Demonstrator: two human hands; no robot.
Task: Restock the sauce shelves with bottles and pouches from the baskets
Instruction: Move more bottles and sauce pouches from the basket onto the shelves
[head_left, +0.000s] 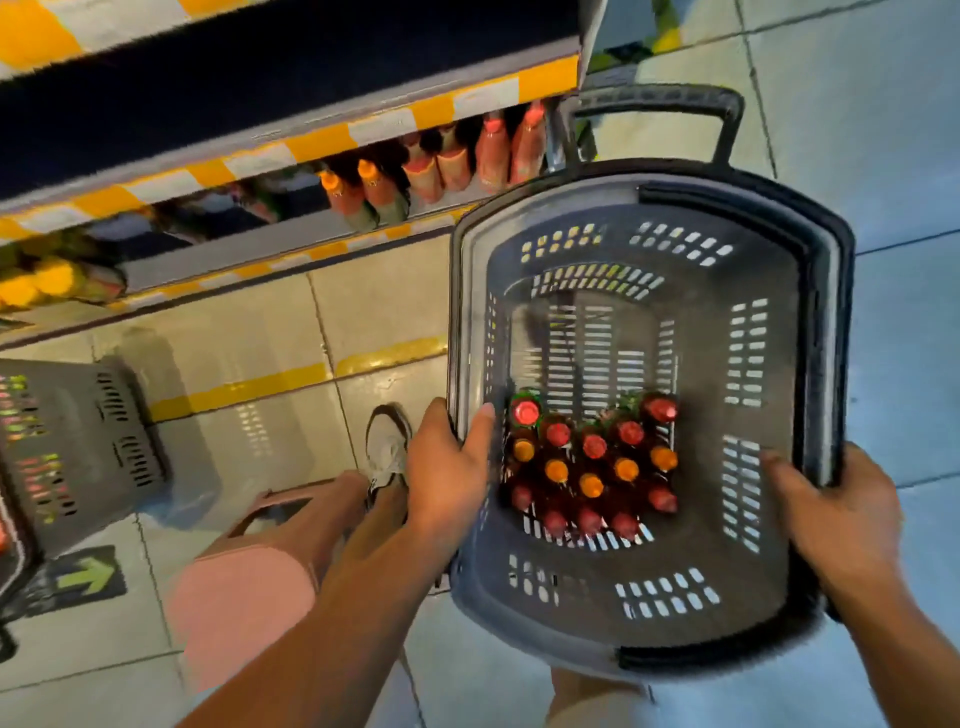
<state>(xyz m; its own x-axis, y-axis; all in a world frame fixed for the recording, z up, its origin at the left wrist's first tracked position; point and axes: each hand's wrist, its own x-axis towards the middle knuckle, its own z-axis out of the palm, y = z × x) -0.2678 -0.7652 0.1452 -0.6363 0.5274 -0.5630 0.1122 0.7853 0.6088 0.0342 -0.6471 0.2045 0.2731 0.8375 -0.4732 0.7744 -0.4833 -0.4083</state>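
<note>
I hold a grey plastic shopping basket (769, 332) above the floor, seen from straight above. My left hand (449, 465) grips its left rim, thumb over the edge. My right hand (836, 509) grips the right rim. Several sauce bottles (589, 462) with red and orange caps stand packed together in the basket's near half. The low sauce shelf (363, 244) with yellow-and-white edge strips lies to the upper left, holding bottles with orange and pink caps (415, 171).
A second grey basket (104, 441) with goods sits on the floor at the left. A pink stool (244, 587) stands under my left arm. My shoe (387, 452) is beside it. A trolley handle (654, 101) rises beyond the held basket. Tiled floor spreads to the right.
</note>
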